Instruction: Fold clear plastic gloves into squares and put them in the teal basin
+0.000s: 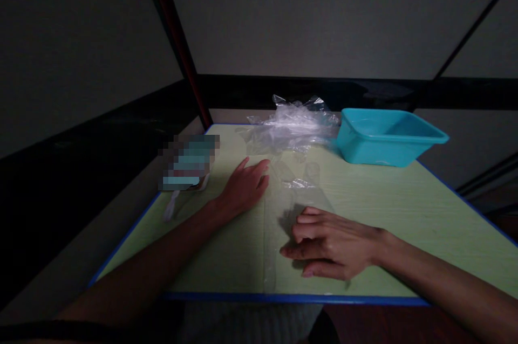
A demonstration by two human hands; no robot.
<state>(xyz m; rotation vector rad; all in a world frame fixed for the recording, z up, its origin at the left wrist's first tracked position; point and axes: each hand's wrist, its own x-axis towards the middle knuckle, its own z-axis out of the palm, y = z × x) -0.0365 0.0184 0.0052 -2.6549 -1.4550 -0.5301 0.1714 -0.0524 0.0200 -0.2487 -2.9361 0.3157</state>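
A clear thin plastic bag [297, 193] lies flattened on the pale green table, its outline faint. My left hand [245, 185] rests palm down at the bag's far left side, fingers apart and nothing visible in them. Over the bag's near part is my right hand [329, 244], its fingers loosely bent and spread. Nothing shows in its grasp, and whether its fingertips press on the film I cannot tell. Beyond both hands sits a crumpled heap of clear plastic bags [297, 125].
A turquoise plastic basin [388, 142] stands at the back right of the table [404, 209]. To the left lies a blurred-out flat object [190, 163] with a whitish strip [171, 205] beside it. Blue edging [299, 298] borders the table, with walls behind and left.
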